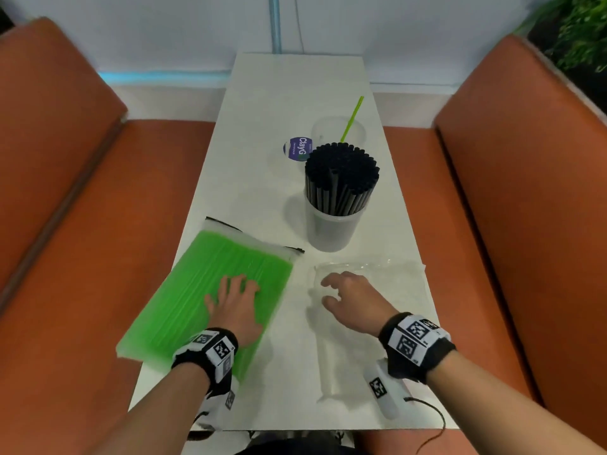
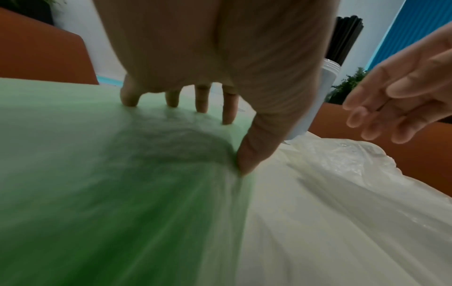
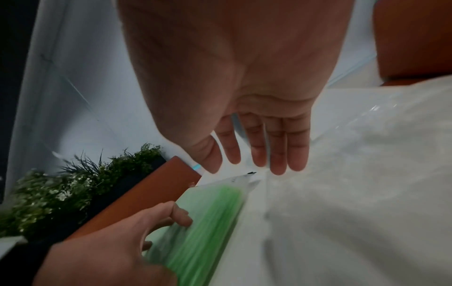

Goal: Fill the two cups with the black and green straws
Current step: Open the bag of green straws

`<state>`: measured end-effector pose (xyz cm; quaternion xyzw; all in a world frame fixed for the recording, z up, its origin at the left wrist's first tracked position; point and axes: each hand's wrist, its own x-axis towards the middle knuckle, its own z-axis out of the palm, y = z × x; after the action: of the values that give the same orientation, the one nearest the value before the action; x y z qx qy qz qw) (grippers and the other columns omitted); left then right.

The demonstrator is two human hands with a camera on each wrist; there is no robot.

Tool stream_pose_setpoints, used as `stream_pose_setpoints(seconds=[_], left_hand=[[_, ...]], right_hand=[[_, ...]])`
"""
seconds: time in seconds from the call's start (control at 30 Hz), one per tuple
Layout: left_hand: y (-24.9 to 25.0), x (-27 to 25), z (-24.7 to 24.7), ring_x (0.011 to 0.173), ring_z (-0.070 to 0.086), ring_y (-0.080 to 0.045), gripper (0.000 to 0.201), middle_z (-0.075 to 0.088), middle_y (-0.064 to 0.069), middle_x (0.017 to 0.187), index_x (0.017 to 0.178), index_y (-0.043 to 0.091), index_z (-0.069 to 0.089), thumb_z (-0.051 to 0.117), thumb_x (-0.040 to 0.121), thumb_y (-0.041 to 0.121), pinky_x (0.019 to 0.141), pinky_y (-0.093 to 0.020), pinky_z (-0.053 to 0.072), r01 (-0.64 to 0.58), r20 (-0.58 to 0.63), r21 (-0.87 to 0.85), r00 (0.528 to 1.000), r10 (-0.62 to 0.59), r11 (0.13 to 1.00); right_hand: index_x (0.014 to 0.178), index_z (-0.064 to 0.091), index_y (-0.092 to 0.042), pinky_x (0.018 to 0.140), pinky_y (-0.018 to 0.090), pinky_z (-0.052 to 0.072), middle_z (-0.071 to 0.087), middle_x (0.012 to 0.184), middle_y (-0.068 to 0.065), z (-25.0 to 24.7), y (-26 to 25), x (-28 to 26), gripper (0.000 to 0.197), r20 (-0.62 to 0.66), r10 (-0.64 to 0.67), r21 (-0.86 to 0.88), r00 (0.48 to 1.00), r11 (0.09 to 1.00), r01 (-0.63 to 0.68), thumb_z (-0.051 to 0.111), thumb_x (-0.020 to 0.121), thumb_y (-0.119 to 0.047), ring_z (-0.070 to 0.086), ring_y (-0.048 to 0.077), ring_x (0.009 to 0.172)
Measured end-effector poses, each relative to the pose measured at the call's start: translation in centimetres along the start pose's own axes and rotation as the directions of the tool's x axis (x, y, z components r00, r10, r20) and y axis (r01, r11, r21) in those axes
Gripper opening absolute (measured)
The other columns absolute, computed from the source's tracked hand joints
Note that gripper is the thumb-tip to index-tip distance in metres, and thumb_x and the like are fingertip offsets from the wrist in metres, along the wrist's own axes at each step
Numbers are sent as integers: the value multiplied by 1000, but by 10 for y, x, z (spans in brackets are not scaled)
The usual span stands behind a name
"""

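Head view is showing the bag of green straws (image 1: 210,290) lying flat on the near left part of the white bench (image 1: 262,198), one near corner overhanging the left edge. Its long axis is running from that near-left corner toward the far right, with the zip-sealed mouth at the far end pointing at the cup of black straws (image 1: 340,178).

The left hand (image 1: 235,307) is pressing down on the bag, fingers spread and fairly straight; in the left wrist view the fingertips (image 2: 228,116) and thumb are denting the plastic, not curling round it. The right hand (image 1: 349,298) is hovering with relaxed, slightly parted fingers over an emptied clear bag (image 1: 374,277), holding nothing.

Beyond the black straws, which are standing upright and packed tight, the second cup (image 1: 338,131) is holding just one green straw (image 1: 352,118), leaning to the far right. A round labelled lid (image 1: 297,147) is lying just beside the cups.

The step in hand is looking like opening the green bag. Doing it well likely means pinning the bag with the left hand while the right goes for the zip at the far end, keeping the straws parallel so a bundle can be drawn out lengthwise. The overhanging corner is risking a slide off the bench.
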<state>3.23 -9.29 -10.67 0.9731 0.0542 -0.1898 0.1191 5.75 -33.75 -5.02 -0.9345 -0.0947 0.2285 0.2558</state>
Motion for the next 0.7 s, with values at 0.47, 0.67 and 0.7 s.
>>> stream_pose_setpoints(seconds=[0.47, 0.67, 0.7], left_hand=[[-58, -36, -9, 82, 57, -20, 76, 42, 7, 77, 148, 23, 23, 66, 87, 36, 77, -41, 55, 126, -122, -294, 978, -168, 948], [-59, -30, -17, 57, 56, -14, 66, 64, -6, 85, 146, 25, 29, 62, 90, 30, 52, -29, 50, 133, -53, -380, 985, -165, 915], [-57, -30, -21, 57, 57, -14, 60, 65, -4, 82, 143, 25, 35, 62, 90, 30, 54, -29, 51, 133, -36, -411, 986, -162, 902]], right_hand=[[118, 54, -3, 90, 35, 47, 59, 116, 15, 58, -62, 30, 30, 194, 173, 107, 966, 975, -196, 47, 95, -21, 57, 33, 108], [139, 42, -12, 55, 29, 56, 58, 114, 15, 71, -75, 28, 54, 290, 216, 315, 932, 899, -306, 58, 88, -5, 61, 21, 68], [136, 43, -15, 51, 29, 53, 62, 98, 14, 71, -78, 27, 54, 287, 214, 386, 934, 866, -318, 57, 86, -1, 58, 19, 59]])
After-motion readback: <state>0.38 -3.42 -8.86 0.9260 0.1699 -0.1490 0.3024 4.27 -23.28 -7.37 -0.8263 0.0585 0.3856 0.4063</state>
